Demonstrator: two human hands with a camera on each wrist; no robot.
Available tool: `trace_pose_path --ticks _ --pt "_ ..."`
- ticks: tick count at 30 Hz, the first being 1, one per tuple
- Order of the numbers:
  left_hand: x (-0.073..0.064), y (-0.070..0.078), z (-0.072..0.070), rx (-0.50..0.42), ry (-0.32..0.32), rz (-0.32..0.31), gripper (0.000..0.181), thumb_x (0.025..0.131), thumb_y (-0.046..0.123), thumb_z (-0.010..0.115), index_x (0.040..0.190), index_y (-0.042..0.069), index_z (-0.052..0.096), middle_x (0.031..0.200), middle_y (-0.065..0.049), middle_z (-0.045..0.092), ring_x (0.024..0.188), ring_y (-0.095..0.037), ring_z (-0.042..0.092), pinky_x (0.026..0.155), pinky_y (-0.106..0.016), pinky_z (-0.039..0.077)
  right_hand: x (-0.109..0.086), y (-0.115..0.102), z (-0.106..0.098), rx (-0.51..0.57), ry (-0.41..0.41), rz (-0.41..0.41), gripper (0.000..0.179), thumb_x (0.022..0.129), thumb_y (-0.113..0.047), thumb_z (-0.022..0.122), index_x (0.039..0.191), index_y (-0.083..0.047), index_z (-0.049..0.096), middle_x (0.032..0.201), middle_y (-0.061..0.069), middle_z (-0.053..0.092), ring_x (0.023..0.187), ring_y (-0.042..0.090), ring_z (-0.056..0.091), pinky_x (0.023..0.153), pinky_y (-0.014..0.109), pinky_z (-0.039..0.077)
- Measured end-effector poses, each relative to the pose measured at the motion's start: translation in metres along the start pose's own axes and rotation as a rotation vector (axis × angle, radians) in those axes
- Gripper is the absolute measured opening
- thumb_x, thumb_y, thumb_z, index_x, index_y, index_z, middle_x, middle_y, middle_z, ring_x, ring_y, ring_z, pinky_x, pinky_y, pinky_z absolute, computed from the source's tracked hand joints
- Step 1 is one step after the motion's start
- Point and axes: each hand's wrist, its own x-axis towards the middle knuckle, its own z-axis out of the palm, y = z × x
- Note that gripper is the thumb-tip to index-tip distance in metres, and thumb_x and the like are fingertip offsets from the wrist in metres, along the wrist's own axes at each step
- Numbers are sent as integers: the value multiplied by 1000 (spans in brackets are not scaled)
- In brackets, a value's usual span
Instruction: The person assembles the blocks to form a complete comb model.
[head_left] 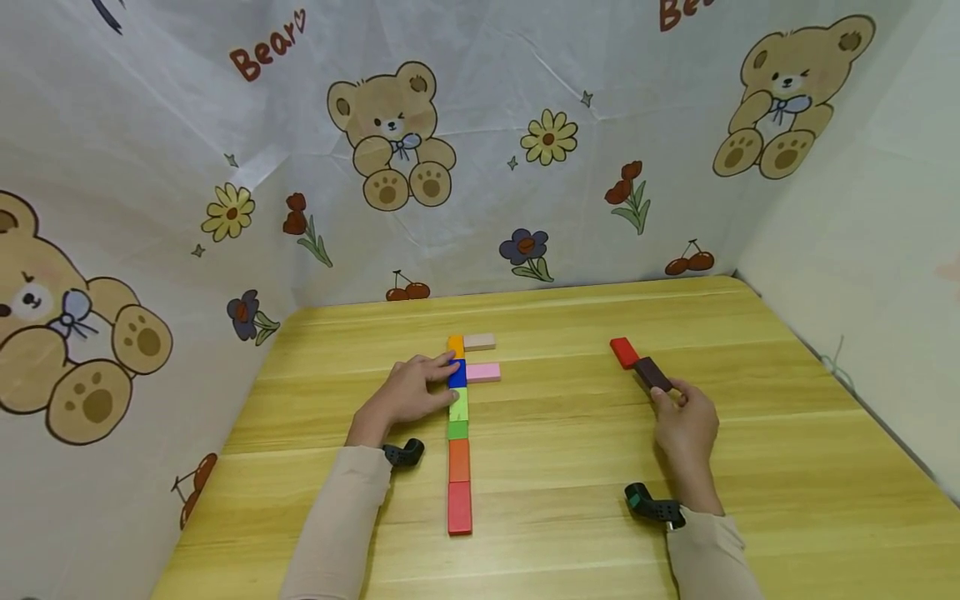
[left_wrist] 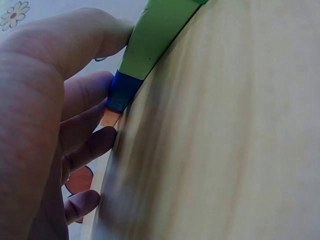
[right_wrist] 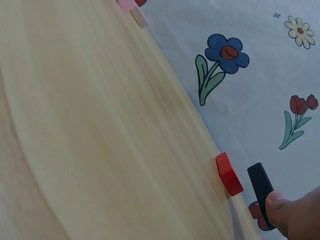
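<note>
A row of coloured blocks runs down the table: orange (head_left: pixel 457 343), blue (head_left: pixel 457 380), light green (head_left: pixel 460 409), green (head_left: pixel 457 430), darker orange (head_left: pixel 459 460) and red-pink (head_left: pixel 460 508). Against its left side rests my left hand (head_left: pixel 405 390), its thumb touching the light green block and a fingertip on the blue one. My right hand (head_left: pixel 690 425) pinches a dark brown block (head_left: pixel 651 372) between thumb and fingers. In the right wrist view that block (right_wrist: pixel 261 187) is tilted and apart from the red block (right_wrist: pixel 228 175), which lies on the table.
A beige block (head_left: pixel 480 342) and a pink block (head_left: pixel 483 372) jut right from the row's far end. The wooden table (head_left: pixel 555 467) meets a bear-print cloth (head_left: pixel 480 167) at the back and left. A pale wall (head_left: pixel 892 250) rises on the right.
</note>
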Motion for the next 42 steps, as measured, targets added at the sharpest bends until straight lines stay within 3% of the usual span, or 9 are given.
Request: trace_pose_path --ticks 9,24,36,42 --pt "0 -1 1 11 -3 12 61 93 53 63 148 30 49 162 16 34 138 -14 43 101 -40 31 1 -8 2 32 33 -54 44 102 -25 59 135 4 59 101 16 46 90 30 39 74 38 26" --pt "2 -1 0 7 1 -2 61 93 52 64 148 31 48 161 16 35 136 -13 42 101 -39 30 9 -42 10 68 5 -110 43 102 -26 60 137 -1 59 97 10 40 86 24 38 70 36 29" --pt "4 3 4 15 -18 22 61 94 53 63 148 29 48 162 13 36 138 -16 42 102 -40 31 4 -52 14 135 -98 -147 38 100 -25 63 133 -8 63 90 5 39 72 16 38 58 24 31" --pt "1 0 0 4 -3 12 61 93 52 64 148 31 49 162 15 35 138 -16 42 100 -40 31 4 -58 26 191 -211 -208 37 101 -25 61 133 -7 62 89 6 40 71 16 37 59 23 32"
